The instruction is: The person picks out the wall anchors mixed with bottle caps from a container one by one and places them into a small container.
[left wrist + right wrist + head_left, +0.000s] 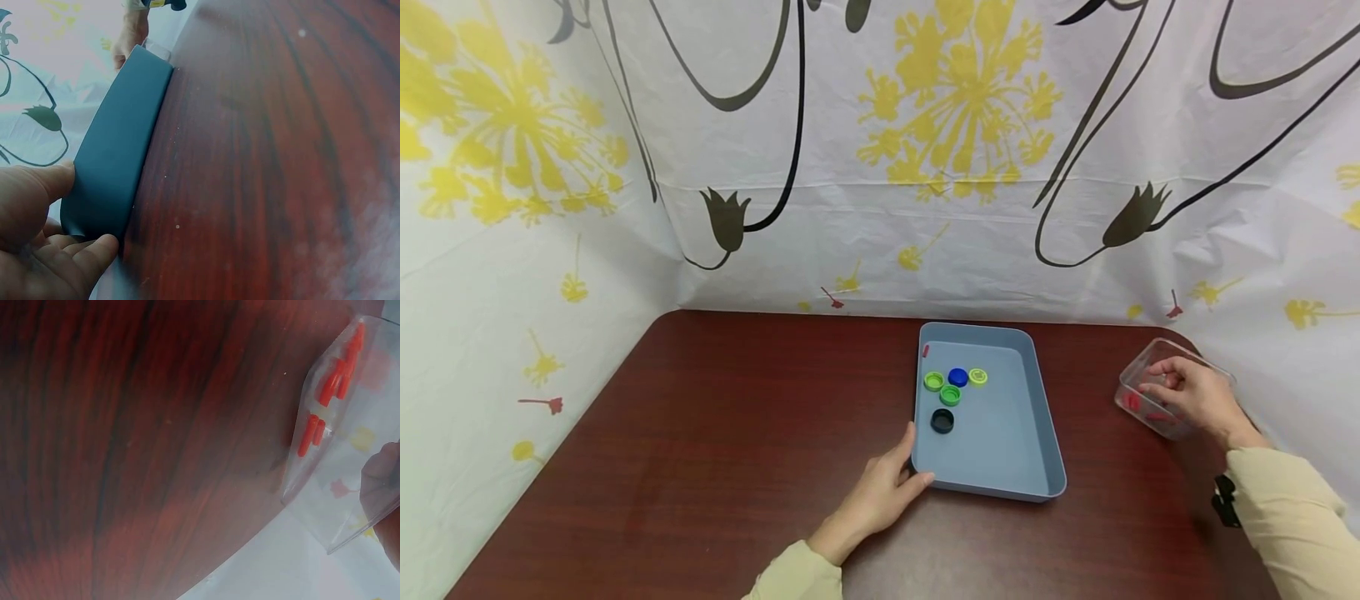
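Note:
My left hand (883, 492) grips the near left corner of a blue-grey tray (1048, 417), its thumb at the rim and other fingers along the outer wall. Inside the tray lie several bottle caps: a blue cap (957, 377), a green cap (951, 395), a black cap (942, 421) and two yellow-green ones. A short red stick (926, 351) lies by its far left corner. At the right, my right hand (1198, 396) reaches over a clear plastic box (312, 469), thumb and forefinger apart with nothing visible between them. Several red sticks (334, 381) lie on the box's bottom.
Both containers stand on a dark red-brown wooden table (700, 450). A white sheet (820, 150) printed with flowers hangs behind the table and along its sides. The clear box stands close to the table's right edge.

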Available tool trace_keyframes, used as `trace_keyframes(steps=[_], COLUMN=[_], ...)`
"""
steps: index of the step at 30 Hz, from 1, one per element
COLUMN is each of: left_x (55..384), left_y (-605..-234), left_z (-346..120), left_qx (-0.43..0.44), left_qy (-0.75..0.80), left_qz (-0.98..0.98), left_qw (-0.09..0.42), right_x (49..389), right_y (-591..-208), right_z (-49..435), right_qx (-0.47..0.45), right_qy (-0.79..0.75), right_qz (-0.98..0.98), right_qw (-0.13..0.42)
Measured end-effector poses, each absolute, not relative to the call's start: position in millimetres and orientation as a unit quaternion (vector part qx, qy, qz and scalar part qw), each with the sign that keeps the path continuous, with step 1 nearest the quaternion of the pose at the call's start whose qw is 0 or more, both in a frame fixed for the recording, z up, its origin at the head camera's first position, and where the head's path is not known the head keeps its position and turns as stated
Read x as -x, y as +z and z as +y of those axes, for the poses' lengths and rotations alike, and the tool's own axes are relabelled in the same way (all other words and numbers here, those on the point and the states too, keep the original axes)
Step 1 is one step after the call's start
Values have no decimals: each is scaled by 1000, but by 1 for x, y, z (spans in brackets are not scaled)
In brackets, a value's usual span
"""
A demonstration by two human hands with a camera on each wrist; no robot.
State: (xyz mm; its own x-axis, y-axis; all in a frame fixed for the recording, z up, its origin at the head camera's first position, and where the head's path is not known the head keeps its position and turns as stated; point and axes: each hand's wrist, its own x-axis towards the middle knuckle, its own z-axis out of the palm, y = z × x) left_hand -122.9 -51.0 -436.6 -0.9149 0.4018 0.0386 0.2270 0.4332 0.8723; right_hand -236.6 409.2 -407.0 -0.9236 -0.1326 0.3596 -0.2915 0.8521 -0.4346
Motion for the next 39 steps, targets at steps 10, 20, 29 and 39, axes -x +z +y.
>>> trace_keyframes(steps=[10, 20, 29, 39], left_x=[123, 123, 122, 121], left_y=[-437, -436, -434, -435], left_z=[-51, -52, -52, -52], left_qx=[-187, -189, -188, -178], left_qy=[494, 490, 493, 500], left_qz=[845, 847, 845, 843], left_qw=[83, 81, 82, 93], right_x=[240, 267, 301, 317], right_y=[-399, -373, -356, -369], right_z=[396, 324, 247, 186], right_qx=[-103, -94, -128, -126], right_qy=[278, 345, 431, 462], right_qz=[-937, -913, -878, -873], right_qw=[186, 198, 164, 91])
